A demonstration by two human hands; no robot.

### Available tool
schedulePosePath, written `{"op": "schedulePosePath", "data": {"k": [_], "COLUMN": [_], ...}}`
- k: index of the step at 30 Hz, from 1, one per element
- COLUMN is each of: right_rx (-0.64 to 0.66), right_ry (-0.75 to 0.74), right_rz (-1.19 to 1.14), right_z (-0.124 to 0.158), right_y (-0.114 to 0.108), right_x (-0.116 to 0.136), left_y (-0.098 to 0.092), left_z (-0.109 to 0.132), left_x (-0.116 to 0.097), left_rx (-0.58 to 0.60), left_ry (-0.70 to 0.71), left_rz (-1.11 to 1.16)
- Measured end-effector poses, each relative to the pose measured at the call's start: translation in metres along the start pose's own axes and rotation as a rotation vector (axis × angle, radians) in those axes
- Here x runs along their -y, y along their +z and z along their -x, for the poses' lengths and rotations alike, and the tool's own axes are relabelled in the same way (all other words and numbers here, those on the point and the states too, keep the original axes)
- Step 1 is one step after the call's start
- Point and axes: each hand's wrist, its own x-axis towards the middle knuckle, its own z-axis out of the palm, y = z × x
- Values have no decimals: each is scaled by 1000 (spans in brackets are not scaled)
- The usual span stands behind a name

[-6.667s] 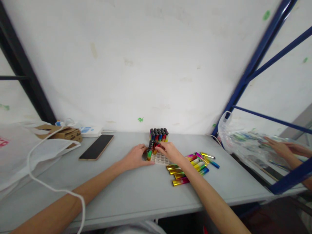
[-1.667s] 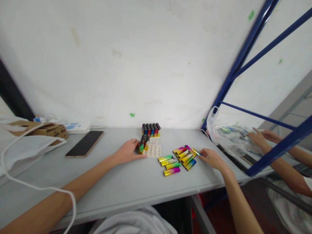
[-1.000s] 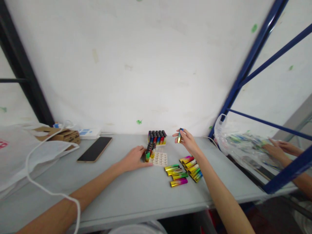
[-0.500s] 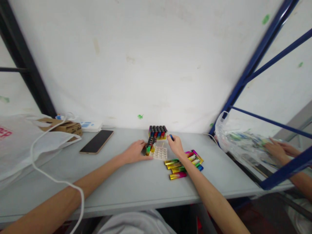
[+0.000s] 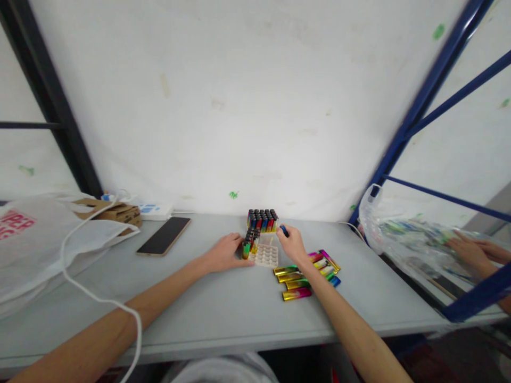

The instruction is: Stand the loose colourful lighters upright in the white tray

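One lighter [image 5: 285,231], long axis slanting up-left — clamped in right hand [image 5: 293,244], right of tray [image 5: 267,256] — left hand [image 5: 227,254] spread, tray's left.

A lighter [image 5: 284,231] (blue-ended) has left the pile [image 5: 295,284].

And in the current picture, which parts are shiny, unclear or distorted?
Head view: the loose multicoloured metallic lighters shine; same view: the blue metal post has glare near its top and leans outward, likely from wide angle distortion; same view: the crinkled clear plastic bag looks soft.
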Motion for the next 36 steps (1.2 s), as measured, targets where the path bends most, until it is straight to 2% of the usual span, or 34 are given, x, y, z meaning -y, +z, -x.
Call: {"op": "schedulePosePath", "data": {"k": [5, 8, 11, 13, 15, 19, 23, 30, 36], "right_rx": [33, 139, 223, 218, 244, 431, 519, 511, 549], "right_ry": [-17, -54, -181, -296, -350, -283, -235, -378, -349], "right_rz": [16, 21, 31, 86, 157, 157, 106, 285, 379], "right_z": [1, 2, 2, 3, 5, 10, 14, 11, 12], "right_y": [-1, -5, -10, -12, -14, -14, -5, 6, 6], "right_x": [-2, -2, 0, 2, 5, 14, 16, 12, 17], "left_y": [0, 0, 0, 0, 0, 0, -1, 0, 1], "left_z": [0, -1, -1, -1, -1, 1, 1, 0, -2], "left_x": [0, -1, -2, -3, -3, -4, -5, -4, -1], "left_rx": [-5, -6, 9, 17, 11, -9, -13, -16, -8], "left_ry": [10, 8, 0, -3, -4, -2, 11, 15, 27], "left_rz": [2, 7, -9, -14, -11, -9, -21, -43, -56]}}
